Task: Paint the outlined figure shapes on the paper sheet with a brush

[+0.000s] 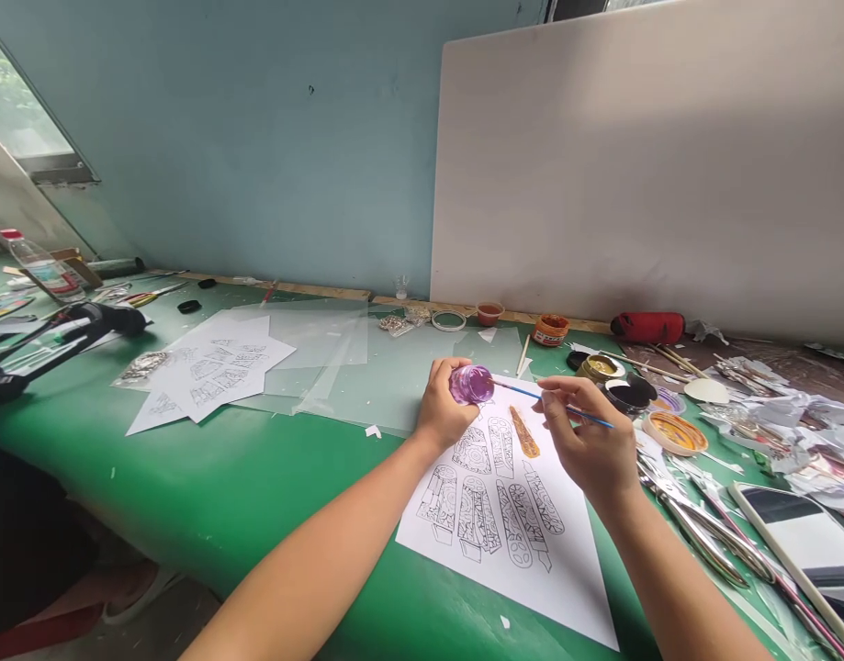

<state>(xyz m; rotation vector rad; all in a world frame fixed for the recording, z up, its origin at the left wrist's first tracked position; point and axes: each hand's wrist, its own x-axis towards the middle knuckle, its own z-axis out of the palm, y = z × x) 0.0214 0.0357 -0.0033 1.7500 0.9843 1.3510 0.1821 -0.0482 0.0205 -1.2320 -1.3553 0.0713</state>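
My left hand [441, 404] is wrapped round a small jar of purple paint [472, 384], tilted so its mouth faces right. In my right hand [587, 427] is a thin blue paintbrush [573, 409], pinched between the fingers, its tip at the jar's mouth. Under both hands lies a white sheet [455, 551] printed with black outline patterns. One long pointed shape [524, 433] on it is coloured orange-brown; the other shapes I can make out are uncoloured.
Right of the sheet are an open black paint pot [628, 395], an orange-stained lid [675, 431], scissors [701, 528] and a phone [800, 542]. Paper scraps [800, 422] pile up behind. Printed sheets [219, 367] and clear film [325, 344] lie left; a bottle [42, 266] stands farther off.
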